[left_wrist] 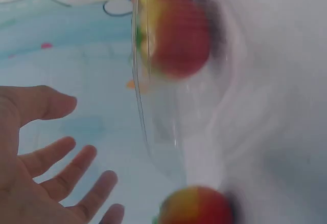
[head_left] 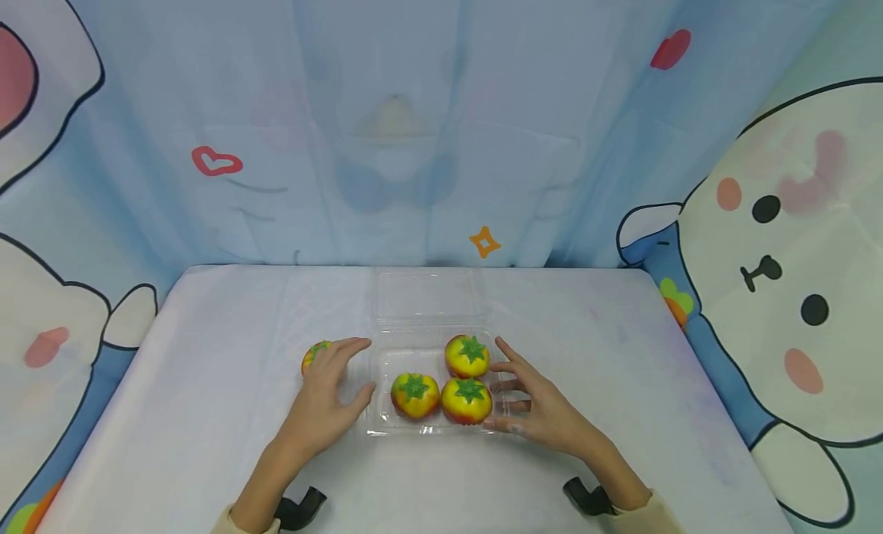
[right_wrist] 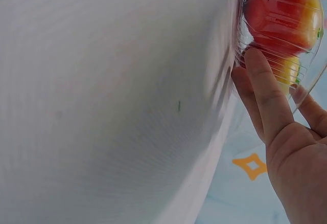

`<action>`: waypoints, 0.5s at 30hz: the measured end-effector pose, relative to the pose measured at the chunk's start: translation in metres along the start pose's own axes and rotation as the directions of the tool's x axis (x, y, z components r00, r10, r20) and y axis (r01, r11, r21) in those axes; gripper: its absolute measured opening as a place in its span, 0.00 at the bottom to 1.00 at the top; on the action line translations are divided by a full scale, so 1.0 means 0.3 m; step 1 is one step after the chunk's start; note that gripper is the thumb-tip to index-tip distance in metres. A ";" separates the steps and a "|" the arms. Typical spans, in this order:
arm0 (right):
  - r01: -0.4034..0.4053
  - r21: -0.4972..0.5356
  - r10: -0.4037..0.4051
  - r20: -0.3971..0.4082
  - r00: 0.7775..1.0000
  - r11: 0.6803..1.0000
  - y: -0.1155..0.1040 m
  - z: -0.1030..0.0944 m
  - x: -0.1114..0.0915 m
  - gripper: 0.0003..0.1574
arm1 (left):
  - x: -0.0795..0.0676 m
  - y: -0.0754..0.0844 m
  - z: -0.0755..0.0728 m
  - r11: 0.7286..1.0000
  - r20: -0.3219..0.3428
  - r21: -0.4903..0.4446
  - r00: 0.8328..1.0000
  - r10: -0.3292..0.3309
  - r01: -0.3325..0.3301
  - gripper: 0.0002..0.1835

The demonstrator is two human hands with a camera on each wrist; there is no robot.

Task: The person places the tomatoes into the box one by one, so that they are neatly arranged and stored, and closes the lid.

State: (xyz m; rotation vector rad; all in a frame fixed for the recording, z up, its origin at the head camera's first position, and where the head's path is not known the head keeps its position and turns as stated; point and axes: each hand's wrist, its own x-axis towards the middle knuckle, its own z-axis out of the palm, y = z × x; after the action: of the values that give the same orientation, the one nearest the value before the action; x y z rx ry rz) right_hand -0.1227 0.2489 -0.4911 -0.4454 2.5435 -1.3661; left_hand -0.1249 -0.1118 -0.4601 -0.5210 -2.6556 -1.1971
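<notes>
A clear plastic clamshell box (head_left: 389, 363) lies open at the middle of the table, its lid (head_left: 429, 298) folded back. Inside are three yellow-red fruits with green star-shaped leaf tops: one at the back right (head_left: 467, 358), one at the front right (head_left: 467, 402) and one at the front left (head_left: 415, 397). My right hand (head_left: 545, 411) has its extended fingers against the box's right side, as the right wrist view shows. At the box's left, my left hand (head_left: 329, 400) hovers with fingers spread, holding nothing. Another such fruit (left_wrist: 196, 207) sits beyond that hand, partly hidden by it.
A white cloth covers the table (head_left: 607, 350). Behind it hangs a blue curtain (head_left: 428, 135) printed with cartoon figures and hearts. Black wrist mounts (head_left: 301, 509) show below both hands.
</notes>
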 end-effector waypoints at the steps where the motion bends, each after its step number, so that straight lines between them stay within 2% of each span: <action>1: 0.003 -0.001 -0.003 0.001 1.000 1.000 0.001 -0.002 0.000 0.55 | 0.001 -0.013 -0.010 1.000 -0.030 0.001 1.000 -0.001 0.001 0.33; 5: 0.008 0.000 -0.008 0.001 1.000 1.000 0.004 -0.004 0.001 0.55 | 0.003 -0.060 -0.046 0.997 -0.105 0.022 0.992 -0.068 0.071 0.32; 8: 0.008 0.006 -0.008 0.001 1.000 1.000 0.007 -0.004 0.002 0.55 | 0.004 -0.094 -0.065 0.989 -0.120 0.038 0.983 -0.140 0.145 0.33; 11: 0.005 0.012 -0.005 0.000 1.000 1.000 0.009 -0.001 0.002 0.55 | 0.004 -0.120 -0.075 0.969 -0.087 0.043 0.967 -0.240 0.245 0.36; 15: 0.001 0.017 -0.001 -0.002 1.000 1.000 0.009 0.001 0.002 0.54 | 0.001 -0.145 -0.074 0.930 -0.006 0.053 0.931 -0.364 0.364 0.41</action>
State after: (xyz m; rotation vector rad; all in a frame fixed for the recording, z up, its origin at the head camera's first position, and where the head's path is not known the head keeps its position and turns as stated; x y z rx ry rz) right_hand -0.1235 0.2498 -0.4935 -0.4431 2.5311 -1.3887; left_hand -0.1415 -0.1552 -0.4754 -0.0148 -2.8616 -1.2070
